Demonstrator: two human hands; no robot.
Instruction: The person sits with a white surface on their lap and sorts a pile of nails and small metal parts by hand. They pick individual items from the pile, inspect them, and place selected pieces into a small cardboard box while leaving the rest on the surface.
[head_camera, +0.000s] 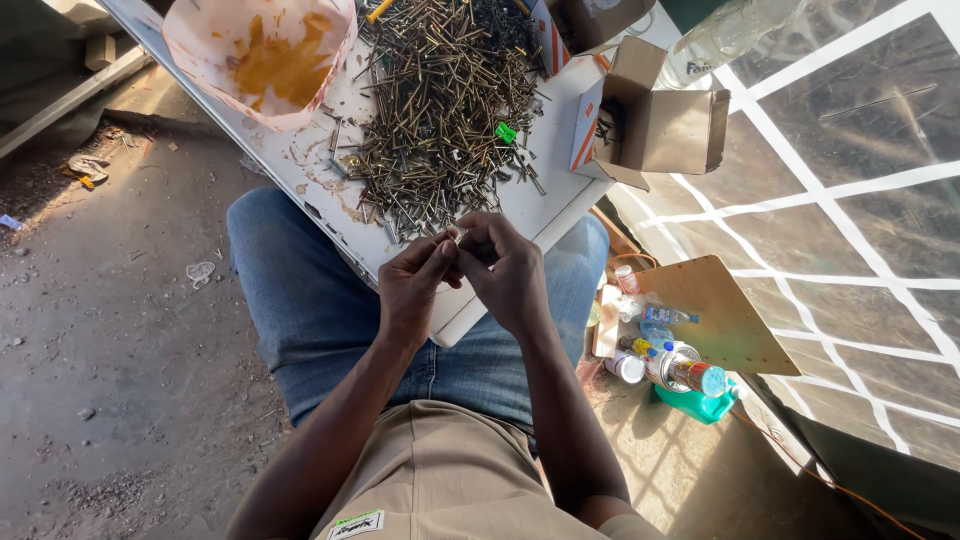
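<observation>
Both hands, left (412, 283) and right (508, 268), pinch one screw (461, 237) just below the screw pile (440, 100) on the table (560, 190). Risk: the tilted table on the lap may shed screws.

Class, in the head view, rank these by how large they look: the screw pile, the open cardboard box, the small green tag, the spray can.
1. Screw pile
2. Open cardboard box
3. Spray can, lower down, so depth makes this unsure
4. Green tag
</observation>
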